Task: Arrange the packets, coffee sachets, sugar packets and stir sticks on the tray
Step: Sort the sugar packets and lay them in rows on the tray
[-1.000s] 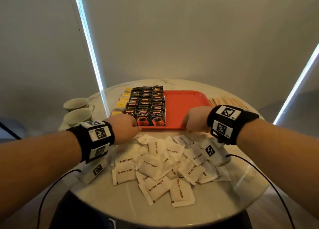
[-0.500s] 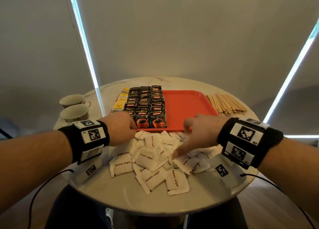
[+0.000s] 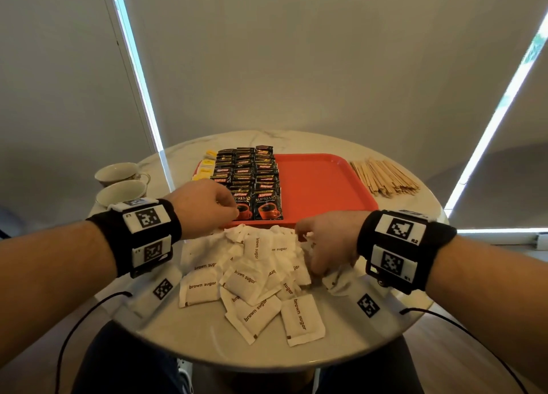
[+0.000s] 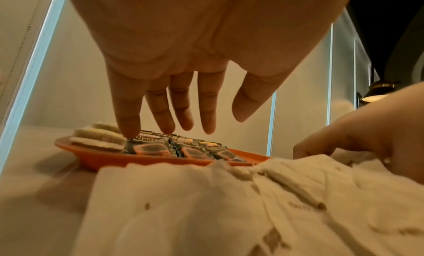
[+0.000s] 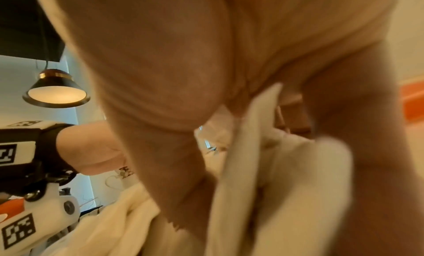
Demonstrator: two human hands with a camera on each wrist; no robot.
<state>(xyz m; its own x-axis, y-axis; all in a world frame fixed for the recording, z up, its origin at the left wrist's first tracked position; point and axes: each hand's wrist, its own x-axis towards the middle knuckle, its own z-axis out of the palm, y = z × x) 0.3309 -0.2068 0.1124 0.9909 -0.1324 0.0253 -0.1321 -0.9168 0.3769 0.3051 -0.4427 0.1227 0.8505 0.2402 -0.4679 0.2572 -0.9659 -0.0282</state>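
Observation:
A red tray (image 3: 320,186) holds rows of dark coffee sachets (image 3: 261,183) on its left half, with yellow packets (image 3: 206,168) along its left edge. Wooden stir sticks (image 3: 385,177) lie on the table right of the tray. White brown sugar packets (image 3: 252,281) are heaped in front of it. My left hand (image 3: 204,209) hovers over the tray's front left corner. Its straight fingers (image 4: 206,118) point down, and the outer ones touch the front coffee sachets (image 4: 190,151). My right hand (image 3: 326,242) digs into the right side of the heap, gripping several sugar packets (image 5: 286,187) between thumb and fingers.
Two empty cups (image 3: 118,171) stand at the left of the round marble table (image 3: 184,328). The tray's right half is bare red. Tagged white blocks (image 3: 163,288) hang under both wrists, close to the table's near rim.
My right hand left the tray's front edge, came back into the sugar heap and curled round some packets. My left hand shifted forward onto the front coffee sachets.

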